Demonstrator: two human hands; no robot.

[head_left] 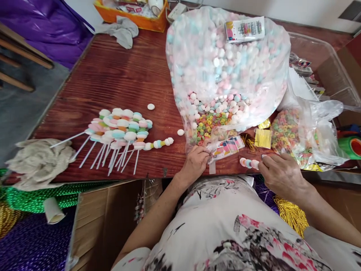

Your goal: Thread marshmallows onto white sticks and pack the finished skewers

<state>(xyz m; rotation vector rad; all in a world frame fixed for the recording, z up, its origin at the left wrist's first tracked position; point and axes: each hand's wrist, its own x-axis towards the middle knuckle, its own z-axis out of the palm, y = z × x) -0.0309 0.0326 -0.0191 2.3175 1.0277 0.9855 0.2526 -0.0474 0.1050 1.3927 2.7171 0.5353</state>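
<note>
My left hand is closed at the left end of some printed plastic packets, at the lower edge of the big bag. My right hand is closed on a candy skewer; its pink, blue and white pieces poke out leftward, and the rest is hidden in my fingers. Between the hands and the bag lie a stack of gold twist ties and a loose gold bunch. At the left, finished-looking candy skewers are piled with their white sticks toward me. One short skewer points right from the pile.
A large clear bag of pastel candies and coloured rings fills the table's middle. A smaller bag of candy rings and a clear plastic bin stand right. A crumpled cloth lies left; an orange box sits behind.
</note>
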